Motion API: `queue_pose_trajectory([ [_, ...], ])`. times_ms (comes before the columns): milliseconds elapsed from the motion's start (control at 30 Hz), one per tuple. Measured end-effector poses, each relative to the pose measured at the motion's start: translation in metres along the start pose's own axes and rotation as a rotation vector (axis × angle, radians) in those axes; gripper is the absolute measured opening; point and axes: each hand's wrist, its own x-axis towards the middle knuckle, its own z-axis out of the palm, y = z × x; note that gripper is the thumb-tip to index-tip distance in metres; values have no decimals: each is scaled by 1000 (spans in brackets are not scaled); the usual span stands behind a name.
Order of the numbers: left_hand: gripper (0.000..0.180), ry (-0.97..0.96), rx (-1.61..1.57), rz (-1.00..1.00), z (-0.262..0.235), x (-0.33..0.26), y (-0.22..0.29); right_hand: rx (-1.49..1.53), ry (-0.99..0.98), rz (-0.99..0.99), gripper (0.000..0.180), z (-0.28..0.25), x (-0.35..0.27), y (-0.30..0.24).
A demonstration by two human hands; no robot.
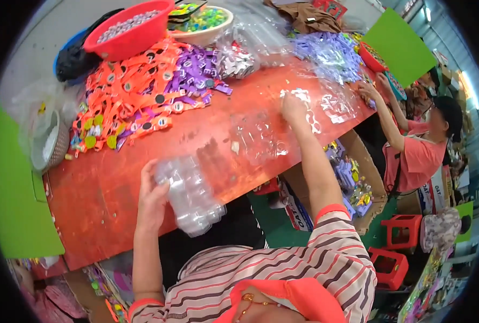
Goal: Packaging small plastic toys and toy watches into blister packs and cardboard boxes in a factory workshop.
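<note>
A stack of clear plastic blister trays [192,188] is gripped along its left edge by my left hand [154,188]. The stack tilts over the table's near edge, and its cavities look vacant. Farther off, my right hand [295,111] reaches across the red table [202,124], its fingers curled and partly hidden. White cut-out pieces [310,110] lie beside and just beyond that hand. Between my hands, another clear blister tray [258,137] rests flat on the tabletop.
Orange straps [126,81] and purple straps [191,75] are heaped at the far left, below a red basin [129,32]. Purple pieces [331,54] pile at the back right. A cardboard box [363,183] stands below the table. A co-worker [420,156] sits at the right.
</note>
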Motion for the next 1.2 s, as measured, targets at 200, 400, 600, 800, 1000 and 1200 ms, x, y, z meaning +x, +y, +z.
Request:
queue_pose_trajectory([
  [200,70,89,65,56,-7,2,-5,-16,135,-58,25,-9,-26,3],
  [400,71,129,0,13,0,15,-8,212,116,-105,25,39,9,27],
  [600,69,142,-95,-31,-7,27,-20,345,25,-208,24,60,69,31],
  [800,70,205,-161,0,-16,21,-18,392,-130,-437,39,-30,-7,-42],
  [1000,70,164,-185,-11,-18,28,-18,416,-326,-430,60,-67,-72,-66],
  [1200,67,139,-119,11,-16,23,-17,366,-169,-462,50,17,9,-41],
])
